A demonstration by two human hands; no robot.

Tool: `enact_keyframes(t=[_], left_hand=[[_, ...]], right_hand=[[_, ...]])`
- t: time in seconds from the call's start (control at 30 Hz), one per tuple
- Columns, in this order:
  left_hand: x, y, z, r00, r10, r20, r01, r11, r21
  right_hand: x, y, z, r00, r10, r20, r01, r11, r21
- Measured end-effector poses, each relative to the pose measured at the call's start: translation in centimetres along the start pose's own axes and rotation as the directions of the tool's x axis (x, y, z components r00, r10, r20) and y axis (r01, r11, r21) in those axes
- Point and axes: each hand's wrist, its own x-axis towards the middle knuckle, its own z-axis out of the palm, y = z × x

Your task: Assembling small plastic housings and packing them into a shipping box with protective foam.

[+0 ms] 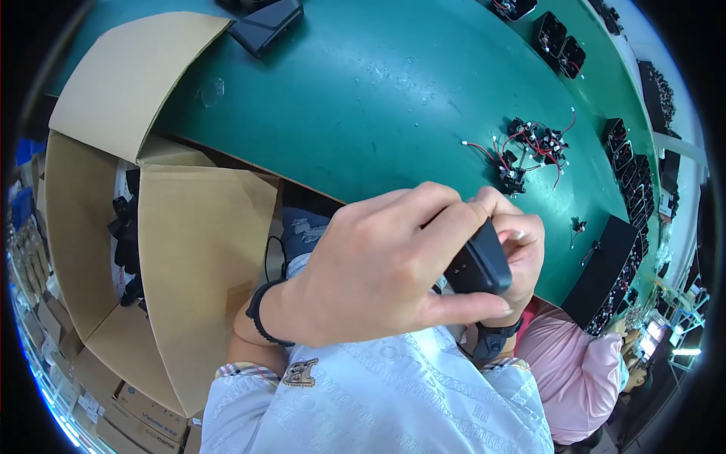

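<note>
Close to my chest, above the table's near edge, both hands grip a small black plastic housing (pixel 484 261). My left hand (pixel 389 265) covers its left side, with the thumb along the lower end and the fingers curled over the top. From the other side my right hand (pixel 523 246) closes on it, its fingertips meeting the left ones at the upper end. Whatever lies under the fingers is hidden. Just beyond the hands, a cluster of small black parts with red wires (pixel 533 147) and white connectors lies on the green table (pixel 340 98).
An open cardboard box (pixel 204 280) holding black pieces stands at my left. Another black housing (pixel 266 27) lies at the far left of the table. Open black casings (pixel 560 44) line the far right, near a black box (pixel 601 268). A person in pink (pixel 571 371) sits at right.
</note>
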Motion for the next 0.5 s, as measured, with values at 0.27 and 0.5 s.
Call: enact_keyframes(t=[0.27, 0.5], left_hand=[[0.4, -0.1, 0.5, 0.999, 0.029, -0.035, -0.031, 0.998, -0.051], [-0.3, 0.5, 0.9, 0.997, 0.045, 0.068, -0.029, 0.976, -0.214]], right_hand=[[-0.3, 0.5, 0.3, 0.969, 0.215, -0.124, -0.192, 0.966, 0.174], [1.3, -1.6, 0.4, 0.946, 0.318, 0.061, -0.322, 0.944, 0.073]])
